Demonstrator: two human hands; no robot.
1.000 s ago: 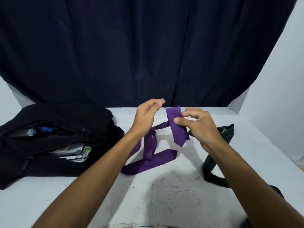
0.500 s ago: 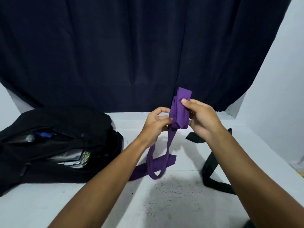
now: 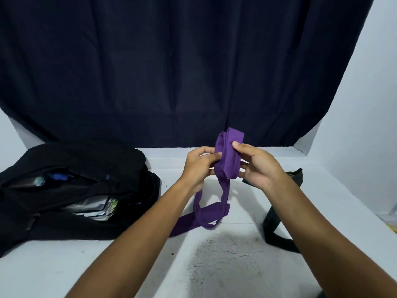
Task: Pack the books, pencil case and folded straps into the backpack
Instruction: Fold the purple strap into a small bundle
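backpack (image 3: pixel 71 190): laid on its side at the left of the tabletop (image 3: pixel 214 265), main zip open, mouth turned toward the middle.

books (image 3: pixel 96 208): already packed by the look of it, a stack of page edges can be seen inside the open mouth.

pencil case: can't be picked out for sure. Something blue (image 3: pixel 57 177) and a pale object are tucked in the upper pocket, could be that, too dark to call.

purple strap (image 3: pixel 228 157): halfway folded. The top part has been gathered into a flat bundle held up off the tabletop, the rest hangs down in a loop with the tail lying on the tabletop, just beside the backpack.

left hand (image 3: pixel 199 166): grip closed on the lower left edge of the bundle, fingers curled round it.

right hand (image 3: pixel 255 166): bundle pinched from the right side, thumb on top, fingers behind.

dark strap (image 3: pixel 277 224): not folded yet, lying loose at the right of the tabletop, partly hidden behind the right forearm.

done so far: books in, probably the pencil case too.

left to do: the hanging purple length needs to be folded up into the bundle, the bundle put in the backpack, then the same for the dark strap. Roughly half to two thirds done, as a guess.

watch out: a loose bundle like that is likely to spring open if the pinch is eased before it's tucked in.
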